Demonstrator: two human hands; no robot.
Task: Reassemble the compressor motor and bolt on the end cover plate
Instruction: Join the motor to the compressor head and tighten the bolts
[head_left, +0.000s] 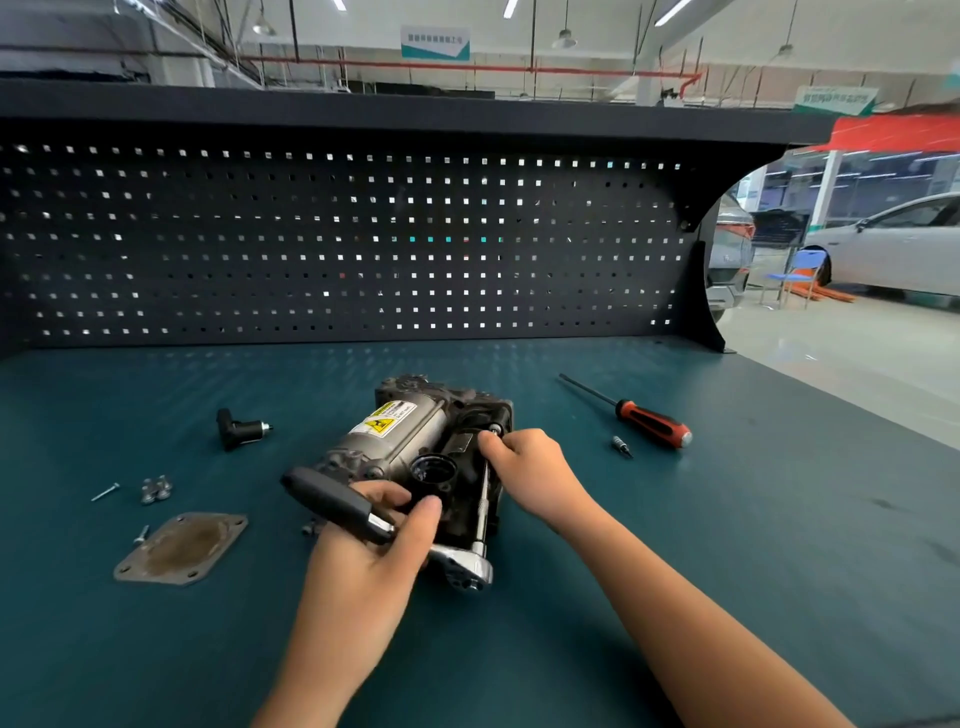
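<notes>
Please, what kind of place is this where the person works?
Most likely a car repair workshop, perhaps a training hall. The workbench has a dark pegboard back, cars stand on the polished floor at the right, and a partly dismantled compressor motor lies on the bench.

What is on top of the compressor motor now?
A yellow warning label on its silver cylinder, and the ratchet's extension bar along its right side. The right hand pinches the bar's tip, hiding what it drives.
</notes>
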